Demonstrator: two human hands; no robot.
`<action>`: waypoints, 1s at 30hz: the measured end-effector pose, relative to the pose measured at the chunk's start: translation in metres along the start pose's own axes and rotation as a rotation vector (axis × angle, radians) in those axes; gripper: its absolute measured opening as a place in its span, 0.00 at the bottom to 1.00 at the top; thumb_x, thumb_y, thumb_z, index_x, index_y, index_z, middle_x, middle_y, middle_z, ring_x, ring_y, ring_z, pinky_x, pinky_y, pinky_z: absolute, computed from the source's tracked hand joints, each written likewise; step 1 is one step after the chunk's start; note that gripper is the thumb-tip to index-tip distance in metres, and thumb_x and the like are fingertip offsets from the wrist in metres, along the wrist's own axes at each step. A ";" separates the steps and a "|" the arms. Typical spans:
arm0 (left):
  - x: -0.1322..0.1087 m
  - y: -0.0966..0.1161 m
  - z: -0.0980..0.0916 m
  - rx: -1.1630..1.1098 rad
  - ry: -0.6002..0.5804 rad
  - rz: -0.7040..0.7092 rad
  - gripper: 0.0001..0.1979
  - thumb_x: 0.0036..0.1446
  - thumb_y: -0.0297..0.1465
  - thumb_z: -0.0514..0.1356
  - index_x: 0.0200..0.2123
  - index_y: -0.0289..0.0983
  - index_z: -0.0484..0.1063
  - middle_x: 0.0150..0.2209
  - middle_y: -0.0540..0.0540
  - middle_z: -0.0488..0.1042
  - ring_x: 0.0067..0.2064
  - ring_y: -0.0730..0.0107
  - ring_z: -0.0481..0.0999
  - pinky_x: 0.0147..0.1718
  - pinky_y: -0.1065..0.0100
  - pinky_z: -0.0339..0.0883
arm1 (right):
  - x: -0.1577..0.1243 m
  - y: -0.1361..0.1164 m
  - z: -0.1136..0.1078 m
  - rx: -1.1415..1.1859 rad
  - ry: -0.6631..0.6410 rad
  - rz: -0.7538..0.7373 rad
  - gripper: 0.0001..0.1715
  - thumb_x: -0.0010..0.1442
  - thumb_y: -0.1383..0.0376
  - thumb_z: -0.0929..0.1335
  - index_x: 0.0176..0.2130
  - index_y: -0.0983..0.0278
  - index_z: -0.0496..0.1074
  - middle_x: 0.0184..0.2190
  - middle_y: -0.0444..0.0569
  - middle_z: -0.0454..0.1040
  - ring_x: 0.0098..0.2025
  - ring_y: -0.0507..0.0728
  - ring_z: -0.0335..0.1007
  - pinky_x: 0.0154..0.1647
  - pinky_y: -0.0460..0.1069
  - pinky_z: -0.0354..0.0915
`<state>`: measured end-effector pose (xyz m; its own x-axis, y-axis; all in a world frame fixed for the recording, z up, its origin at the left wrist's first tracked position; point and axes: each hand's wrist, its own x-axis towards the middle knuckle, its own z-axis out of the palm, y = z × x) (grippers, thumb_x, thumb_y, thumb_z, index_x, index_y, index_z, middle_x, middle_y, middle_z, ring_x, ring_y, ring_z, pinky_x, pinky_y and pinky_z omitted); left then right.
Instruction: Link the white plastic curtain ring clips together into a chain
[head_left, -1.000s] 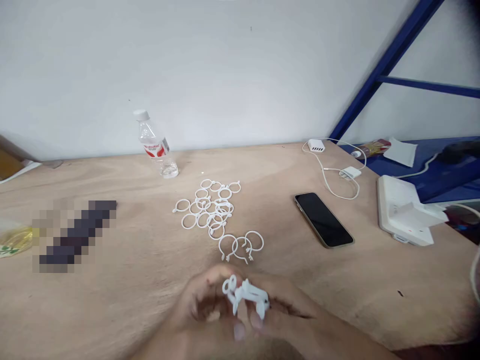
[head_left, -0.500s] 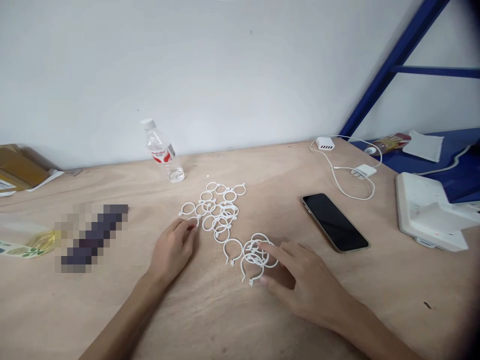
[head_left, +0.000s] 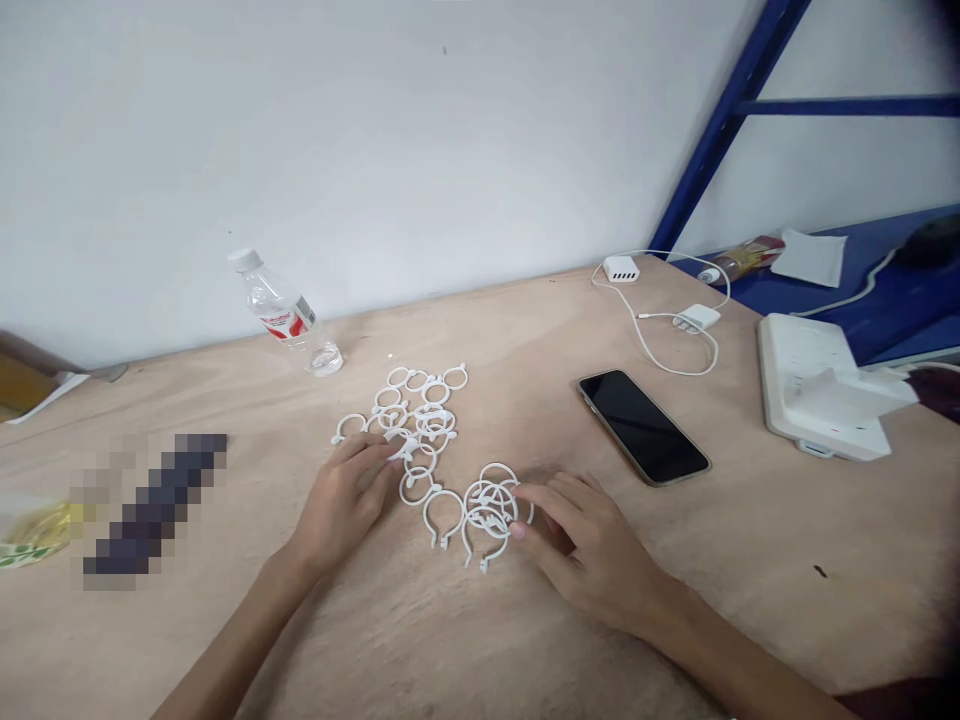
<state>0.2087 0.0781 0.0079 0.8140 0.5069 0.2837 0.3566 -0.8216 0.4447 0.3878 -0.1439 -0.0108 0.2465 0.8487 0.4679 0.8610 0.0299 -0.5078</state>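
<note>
Many slim white plastic rings lie on the wooden table, each with a small tab or clasp. In the larger, closed group (head_left: 437, 393), my left hand (head_left: 341, 505) pinches one white ring (head_left: 403, 447) between thumb and fingers, partly hidden by the fingertips. Nearer to me is a smaller overlapping pile of rings (head_left: 486, 537), several with a gap at the clasp. My right hand (head_left: 592, 550) rests at the right of this pile. Its index fingertip and thumb are apart, at the edge of the rings, and I see nothing held between them.
A clear water bottle (head_left: 285, 315) stands tilted in view by the wall. Right of the rings lies a black-screened phone (head_left: 645, 425), with a white charger (head_left: 621, 269) and cable behind it. A white power strip (head_left: 814, 370) sits at the right edge. A blurred dark item (head_left: 157, 500) lies left.
The view has turned a little to the right. My left hand has moved right, over the ring group, with a ring in its fingers. My right thumb and index finger have drawn somewhat closer together.
</note>
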 end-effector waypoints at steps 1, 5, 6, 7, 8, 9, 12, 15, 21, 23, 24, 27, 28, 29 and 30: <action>0.001 0.000 -0.003 -0.012 0.011 -0.001 0.14 0.62 0.37 0.53 0.38 0.37 0.75 0.42 0.43 0.74 0.42 0.64 0.74 0.41 0.64 0.69 | 0.000 0.000 0.000 0.006 0.003 -0.001 0.10 0.62 0.66 0.66 0.44 0.65 0.71 0.28 0.48 0.74 0.33 0.56 0.68 0.38 0.53 0.60; 0.004 -0.005 -0.012 -0.026 -0.031 -0.010 0.13 0.61 0.38 0.55 0.38 0.38 0.76 0.43 0.44 0.75 0.37 0.67 0.74 0.29 0.68 0.68 | 0.001 0.000 -0.001 0.023 0.011 -0.008 0.09 0.62 0.66 0.66 0.44 0.65 0.71 0.27 0.47 0.74 0.32 0.56 0.68 0.37 0.53 0.60; 0.005 -0.007 -0.013 -0.033 -0.055 0.025 0.12 0.61 0.37 0.56 0.38 0.38 0.76 0.44 0.44 0.76 0.38 0.67 0.75 0.31 0.68 0.69 | 0.001 0.000 -0.001 0.024 0.010 -0.007 0.10 0.62 0.66 0.66 0.44 0.65 0.71 0.27 0.47 0.74 0.33 0.56 0.68 0.37 0.53 0.60; 0.006 -0.009 -0.013 -0.044 -0.087 0.085 0.10 0.61 0.35 0.56 0.38 0.39 0.76 0.44 0.44 0.76 0.41 0.66 0.75 0.35 0.68 0.70 | 0.001 0.000 0.000 0.024 0.007 -0.008 0.10 0.62 0.66 0.66 0.45 0.65 0.70 0.27 0.47 0.74 0.33 0.56 0.68 0.38 0.53 0.60; 0.008 -0.010 -0.013 -0.052 -0.126 0.163 0.10 0.62 0.33 0.55 0.39 0.39 0.76 0.45 0.44 0.76 0.44 0.66 0.75 0.39 0.67 0.70 | 0.001 0.000 0.000 0.025 0.002 -0.010 0.10 0.62 0.66 0.66 0.45 0.65 0.70 0.28 0.48 0.74 0.33 0.57 0.69 0.38 0.53 0.60; 0.010 -0.011 -0.013 -0.052 -0.169 0.248 0.10 0.62 0.30 0.54 0.40 0.39 0.76 0.45 0.44 0.76 0.46 0.65 0.74 0.43 0.65 0.69 | 0.000 0.000 0.000 0.025 -0.002 -0.010 0.11 0.62 0.66 0.66 0.45 0.65 0.70 0.28 0.48 0.74 0.34 0.57 0.69 0.38 0.53 0.61; 0.022 -0.012 -0.013 0.018 -0.292 0.445 0.14 0.61 0.24 0.52 0.42 0.40 0.75 0.45 0.45 0.76 0.47 0.64 0.73 0.44 0.63 0.67 | 0.000 0.000 0.001 0.033 -0.006 -0.009 0.10 0.62 0.66 0.66 0.45 0.65 0.70 0.28 0.48 0.75 0.34 0.57 0.70 0.39 0.53 0.61; 0.034 -0.010 -0.014 0.100 -0.387 0.500 0.14 0.60 0.23 0.52 0.41 0.41 0.76 0.45 0.45 0.77 0.45 0.63 0.72 0.42 0.62 0.65 | 0.000 0.000 0.000 0.046 0.006 -0.012 0.09 0.62 0.67 0.66 0.44 0.65 0.71 0.28 0.48 0.75 0.34 0.57 0.70 0.39 0.53 0.62; 0.036 -0.001 -0.022 0.099 -0.401 0.364 0.10 0.62 0.30 0.54 0.39 0.40 0.76 0.41 0.45 0.77 0.44 0.60 0.70 0.44 0.59 0.64 | 0.002 -0.001 -0.001 0.041 -0.001 0.017 0.08 0.63 0.67 0.65 0.43 0.65 0.71 0.28 0.48 0.75 0.33 0.56 0.70 0.38 0.53 0.64; 0.028 0.008 -0.022 0.060 -0.322 0.245 0.11 0.62 0.33 0.53 0.35 0.39 0.75 0.37 0.45 0.77 0.41 0.61 0.71 0.42 0.60 0.65 | 0.002 -0.001 0.000 0.040 -0.001 0.013 0.08 0.63 0.67 0.65 0.43 0.65 0.71 0.28 0.48 0.75 0.33 0.56 0.70 0.38 0.53 0.64; 0.023 0.014 -0.020 0.053 -0.297 0.189 0.11 0.62 0.34 0.53 0.33 0.39 0.74 0.35 0.46 0.76 0.39 0.62 0.70 0.41 0.61 0.65 | 0.002 -0.001 0.000 0.038 -0.003 0.009 0.08 0.63 0.67 0.65 0.43 0.65 0.71 0.28 0.48 0.75 0.33 0.56 0.70 0.38 0.53 0.64; 0.011 0.034 -0.008 0.082 -0.322 0.099 0.11 0.61 0.33 0.52 0.29 0.39 0.72 0.32 0.46 0.75 0.37 0.62 0.70 0.38 0.62 0.65 | 0.002 0.000 0.000 0.034 -0.014 -0.008 0.09 0.63 0.67 0.65 0.44 0.64 0.70 0.27 0.48 0.74 0.34 0.57 0.69 0.39 0.54 0.64; 0.008 0.040 -0.003 0.097 -0.348 0.088 0.11 0.61 0.32 0.52 0.29 0.39 0.71 0.32 0.46 0.75 0.38 0.61 0.70 0.38 0.61 0.65 | 0.001 0.000 0.000 0.031 -0.014 -0.008 0.09 0.63 0.67 0.65 0.44 0.64 0.71 0.27 0.48 0.74 0.34 0.57 0.69 0.39 0.54 0.64; 0.007 0.046 0.002 0.113 -0.364 0.071 0.11 0.61 0.32 0.52 0.28 0.39 0.70 0.32 0.46 0.75 0.39 0.60 0.70 0.39 0.61 0.65 | 0.001 0.000 0.000 0.027 -0.009 -0.006 0.09 0.63 0.67 0.65 0.44 0.64 0.71 0.27 0.48 0.73 0.33 0.57 0.69 0.38 0.54 0.64; 0.006 0.050 0.007 0.137 -0.376 0.050 0.11 0.61 0.32 0.53 0.28 0.38 0.69 0.33 0.45 0.75 0.40 0.59 0.71 0.39 0.60 0.65 | 0.001 0.000 0.000 0.023 -0.004 -0.001 0.09 0.63 0.67 0.64 0.44 0.64 0.71 0.27 0.48 0.73 0.32 0.56 0.69 0.38 0.53 0.64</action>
<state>0.2346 0.0387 0.0263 0.9337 0.3559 -0.0396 0.3497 -0.8827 0.3140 0.3878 -0.1428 -0.0104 0.2432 0.8510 0.4655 0.8508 0.0433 -0.5237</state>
